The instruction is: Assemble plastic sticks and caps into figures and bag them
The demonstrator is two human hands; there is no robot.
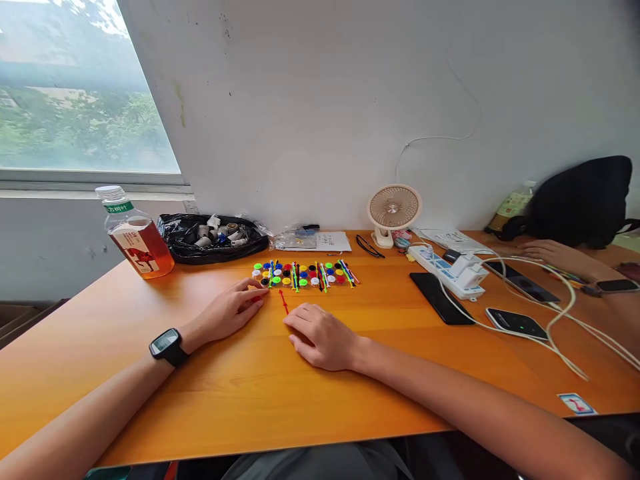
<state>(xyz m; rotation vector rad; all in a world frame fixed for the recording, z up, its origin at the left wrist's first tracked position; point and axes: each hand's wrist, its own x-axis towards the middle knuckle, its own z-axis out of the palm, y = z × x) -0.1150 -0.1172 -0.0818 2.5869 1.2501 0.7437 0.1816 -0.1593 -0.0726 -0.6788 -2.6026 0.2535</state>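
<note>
My left hand (233, 310) rests on the table with its fingers apart, their tips beside the left end of a row of small coloured round pieces (287, 282). A bit of red shows between those fingers; I cannot make out what it is. Bundles of thin coloured plastic sticks (295, 277) stand out among the round pieces. A single red stick (283, 301) with a pointed tip lies in front of the row, between my hands. My right hand (323, 337) lies palm down, fingers loosely bent and thumb apart, its index fingertip at the stick's near end.
A bottle of amber drink (143, 243) and a black plastic bag of grey parts (213, 239) stand back left. A small fan (394, 208) is by the wall. On the right are a power strip (445, 270), phones (516, 323), cables and another person's hand (560, 257).
</note>
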